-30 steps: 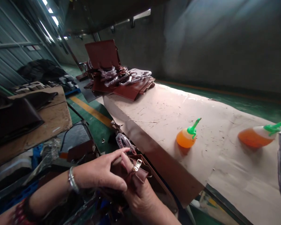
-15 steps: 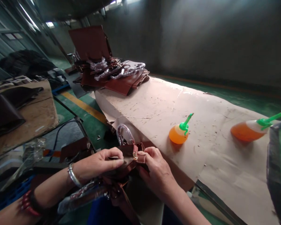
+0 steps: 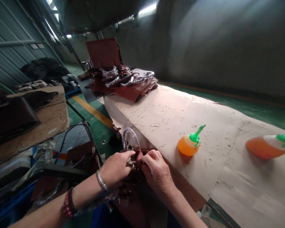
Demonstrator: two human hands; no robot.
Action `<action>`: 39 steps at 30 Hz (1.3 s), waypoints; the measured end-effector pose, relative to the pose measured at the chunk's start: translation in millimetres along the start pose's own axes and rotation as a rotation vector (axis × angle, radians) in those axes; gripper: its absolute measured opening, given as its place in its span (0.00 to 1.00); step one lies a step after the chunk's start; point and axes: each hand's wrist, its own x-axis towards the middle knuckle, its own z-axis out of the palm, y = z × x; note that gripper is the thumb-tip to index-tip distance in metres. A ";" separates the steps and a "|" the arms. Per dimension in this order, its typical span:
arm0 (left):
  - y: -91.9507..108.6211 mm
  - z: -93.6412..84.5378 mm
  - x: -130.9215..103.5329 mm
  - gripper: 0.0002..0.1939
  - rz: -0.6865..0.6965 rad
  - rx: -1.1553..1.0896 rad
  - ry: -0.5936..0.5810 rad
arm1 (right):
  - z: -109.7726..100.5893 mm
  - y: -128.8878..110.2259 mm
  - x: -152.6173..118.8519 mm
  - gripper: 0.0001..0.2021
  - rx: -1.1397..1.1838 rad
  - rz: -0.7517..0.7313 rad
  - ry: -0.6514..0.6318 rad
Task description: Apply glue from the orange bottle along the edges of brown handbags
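Note:
A brown leather handbag (image 3: 130, 205) is in front of me, beside the table's near edge, its lower part dark and partly hidden. One plastic-wrapped handle (image 3: 136, 138) arches up behind my hands. My left hand (image 3: 117, 166), with a silver bangle at the wrist, is closed on the bag's upper edge, its fingertips partly hidden. Close by, my right hand (image 3: 158, 173) pinches a short reddish-brown strap (image 3: 139, 159) at the foot of that handle. Small gold-coloured metal hardware (image 3: 133, 167) shows between the hands.
A paper-covered table (image 3: 171, 110) carries two squeeze bottles of orange liquid, one nearer (image 3: 187, 145) and one at right (image 3: 263, 147). Brown bag pieces (image 3: 135, 90) with wrapped handles are piled at its far end. At left stands another table (image 3: 54, 115) with dark material (image 3: 16, 115).
My hands have drawn closer together around the strap. My left hand has moved right and its fingers now reach in beside the hardware. The view has shifted, so the scene sits lower and farther right.

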 end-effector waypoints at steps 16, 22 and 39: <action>22.0 -35.0 14.1 0.20 0.120 -0.337 -0.173 | -26.6 9.2 4.7 0.19 0.192 0.212 -0.183; 26.2 -33.2 14.8 0.17 0.180 -0.288 -0.221 | -16.9 11.4 15.0 0.33 -0.091 0.214 -0.064; 11.5 1.2 12.3 0.27 0.439 0.173 0.205 | -16.3 2.3 46.9 0.08 -0.282 0.154 -0.053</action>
